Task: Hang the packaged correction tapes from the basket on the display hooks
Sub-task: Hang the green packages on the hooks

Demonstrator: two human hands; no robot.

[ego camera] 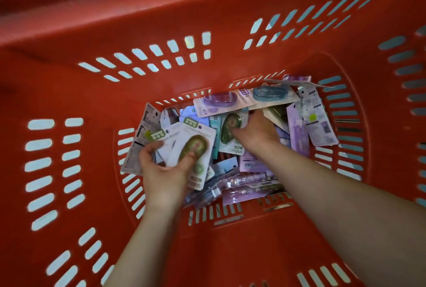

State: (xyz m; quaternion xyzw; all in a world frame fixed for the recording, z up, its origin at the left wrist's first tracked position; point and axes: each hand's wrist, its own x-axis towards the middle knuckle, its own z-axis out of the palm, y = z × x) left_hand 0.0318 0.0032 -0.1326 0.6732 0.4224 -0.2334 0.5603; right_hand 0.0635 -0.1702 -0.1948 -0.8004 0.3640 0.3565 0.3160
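I look straight down into a red plastic basket (207, 60) with slotted walls. Its bottom holds a loose pile of carded correction tapes (253, 171) in purple, blue and green. My left hand (166, 176) grips a small fan of white-carded packs with a green correction tape (193, 148) on top, thumb pressed on its blister. My right hand (255, 134) reaches into the pile, fingers closed around another green tape pack (230, 125) that still lies among the others. No display hooks are in view.
Purple and blue packs (244, 98) lean against the far wall of the basket, and more purple cards (313, 120) stand at the right. The basket walls rise steeply all around both forearms.
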